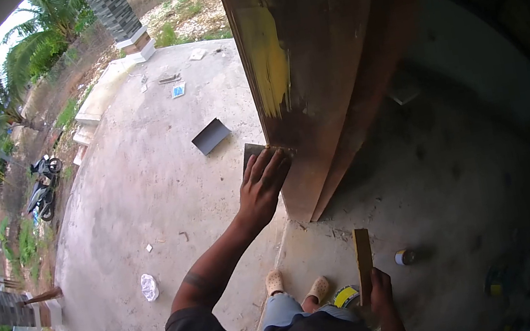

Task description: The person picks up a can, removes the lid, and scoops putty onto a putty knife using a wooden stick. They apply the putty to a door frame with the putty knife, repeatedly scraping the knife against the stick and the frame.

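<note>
My left hand (262, 185) reaches up to the edge of a brown wooden door (318, 87). Its fingers lie over a thin, flat, dark putty spreader (251, 151), pressed against the door's edge. Above the hand, a long patch of yellow putty (265, 58) is smeared on the wood. Low in front of my body, my right hand (380, 288) is closed around the lower end of a narrow board (363, 257) with a yellowish face. Part of that hand is in shadow.
On the concrete floor (157, 141) lie a grey rectangular piece (210, 136), a crumpled white bag (150, 287) and small scraps. A yellow-labelled can (346, 297) stands by my feet, with a small tin (404, 257) to its right. A motorcycle (43, 189) stands outside.
</note>
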